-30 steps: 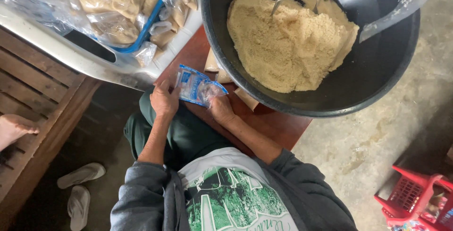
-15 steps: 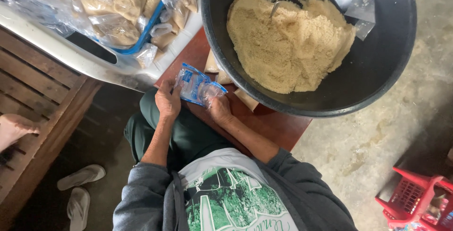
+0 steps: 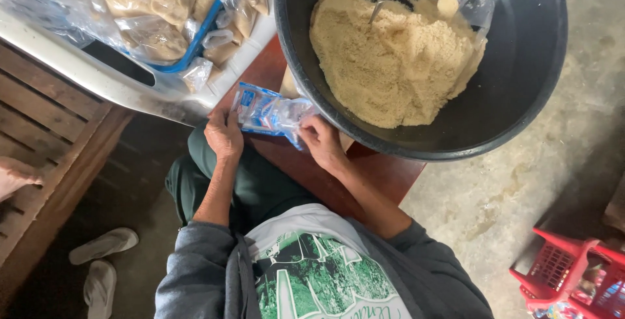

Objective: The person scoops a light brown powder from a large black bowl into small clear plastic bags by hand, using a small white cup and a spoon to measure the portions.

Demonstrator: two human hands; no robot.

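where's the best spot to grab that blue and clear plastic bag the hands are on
Probably by its two short ends, one from each side, as now: the left hand pinches the blue printed end and the right hand the clear end. The plastic bag lies flat and limp across the red-brown table beside the black tub, so a middle grip would likely crumple it.

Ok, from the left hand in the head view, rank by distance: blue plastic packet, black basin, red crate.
1. Blue plastic packet: held in the left hand, at its right.
2. Black basin: up and right, beyond the packet.
3. Red crate: far lower right, on the floor.
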